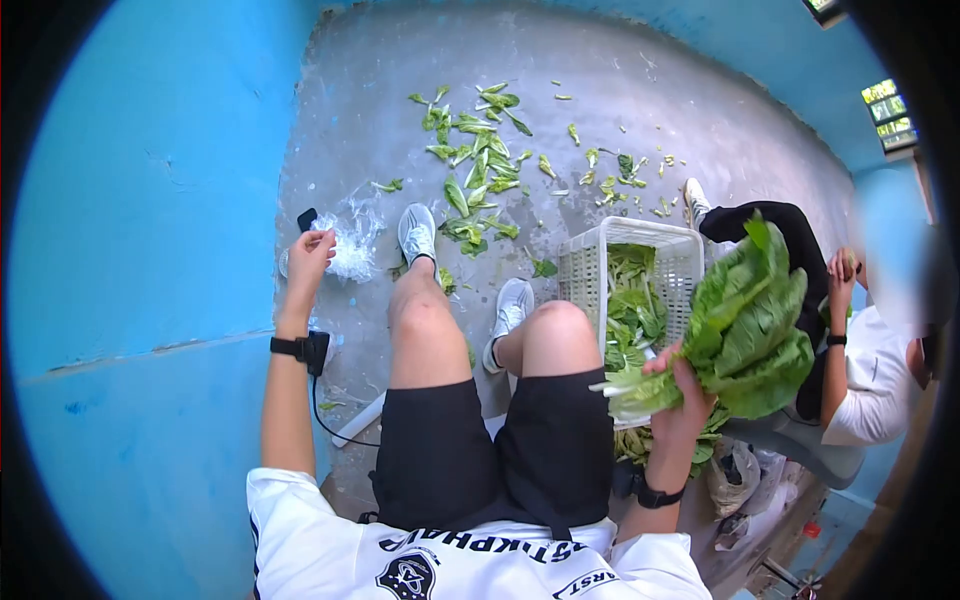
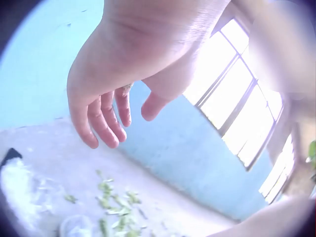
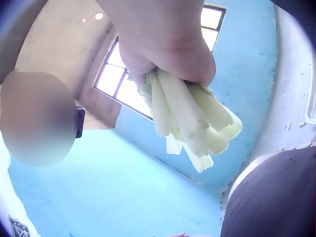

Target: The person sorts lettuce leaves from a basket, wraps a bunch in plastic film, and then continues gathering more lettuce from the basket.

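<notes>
On the right of the grey floor (image 1: 380, 120), a seated person (image 1: 880, 375) is beside a white crate (image 1: 580, 275) of leafy greens (image 1: 632, 300). The right hand (image 1: 685, 395) grips a leafy bunch (image 1: 750, 330) by its stalks, partly hiding both. Clear plastic (image 1: 352, 252) lies near the left hand (image 1: 312, 255), whose fingers hang relaxed, holding nothing. Loose leaves (image 1: 478, 168) lie scattered ahead.

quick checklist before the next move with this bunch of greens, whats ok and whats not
1. Right grip round the leafy bunch's stems: ok
2. Left grip not pinching anything: ok, thumb and fingertips apart
3. Clear plastic near left grip: ok
4. Band round the bunch: cannot tell, right grip covers part
5. White crate uncovered: ok, greens inside
6. Floor free of loose leaves: not ok, scattered
</notes>
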The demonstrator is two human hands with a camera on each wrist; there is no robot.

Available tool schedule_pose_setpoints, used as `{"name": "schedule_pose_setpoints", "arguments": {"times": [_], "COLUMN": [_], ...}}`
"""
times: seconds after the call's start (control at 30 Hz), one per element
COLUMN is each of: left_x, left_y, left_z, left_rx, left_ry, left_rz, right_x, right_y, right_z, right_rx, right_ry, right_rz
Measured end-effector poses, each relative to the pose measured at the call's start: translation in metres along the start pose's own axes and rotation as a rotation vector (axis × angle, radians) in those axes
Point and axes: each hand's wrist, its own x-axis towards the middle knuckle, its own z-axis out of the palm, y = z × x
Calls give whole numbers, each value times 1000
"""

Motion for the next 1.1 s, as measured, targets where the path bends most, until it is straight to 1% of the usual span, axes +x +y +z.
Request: {"name": "schedule_pose_setpoints", "arguments": {"times": [0.03,0.07,0.13,0.17,0.23,0.3,0.33,0.37,0.4,0.43,0.47,0.53,0.57,0.63,0.67,0.7,0.73,0.77,0.8,0.87,0.9,0.93,0.97,1.0,1.03,1.07,1.1], "left_x": [22,39,67,74,79,87,89,92,95,100,107,108,103,98,97,94,90,81,71,52,46,40,32,22,7,-9,-25], "left_y": [-36,-69,-126,-145,-175,-188,-193,-195,-199,-199,-197,-198,-198,-177,-179,-183,-179,-161,-142,-109,-98,-88,-76,-56,-32,-8,14], "left_z": [1,6,14,17,28,41,47,52,56,58,58,57,54,51,46,40,36,33,26,13,6,4,-1,-6,-6,-2,0], "left_rx": [131,132,473,473,815,816,821,821,867,913,912,951,954,853,856,828,789,681,681,830,811,807,792,776,772,630,487], "left_ry": [19,17,-80,-81,-155,-153,-146,-146,-165,-189,-189,-148,-152,-27,-25,158,342,436,440,603,636,644,643,647,655,606,553], "left_rz": [-26,-44,-6,-19,148,101,67,54,-17,-91,-98,-199,-210,-122,-119,83,287,330,338,441,558,569,638,710,723,741,757], "right_x": [2,5,14,18,28,37,41,45,43,44,46,47,46,47,47,46,47,46,43,38,34,31,28,25,20,13,6], "right_y": [1,2,5,7,10,11,12,14,18,21,25,25,26,29,29,29,29,28,27,22,18,15,12,9,5,1,-2], "right_z": [3,7,10,10,14,20,19,15,12,12,11,20,23,28,30,30,31,32,34,36,36,37,37,40,45,46,41], "right_rx": [-43,-84,-87,-81,-93,-118,-128,-147,-160,-166,-169,-263,-267,-241,-237,-228,-217,-209,-185,-151,-161,-170,-141,-130,-112,-96,-204], "right_ry": [10,19,28,35,61,111,110,58,4,40,38,52,52,47,47,29,9,8,-5,-22,-20,-18,-17,-22,-18,-13,-15], "right_rz": [-13,-28,-14,-21,-15,-19,-8,-7,-12,-19,-14,-11,0,-7,-8,-7,-8,-12,-29,-57,-62,-69,-84,-96,-72,-50,-11]}}
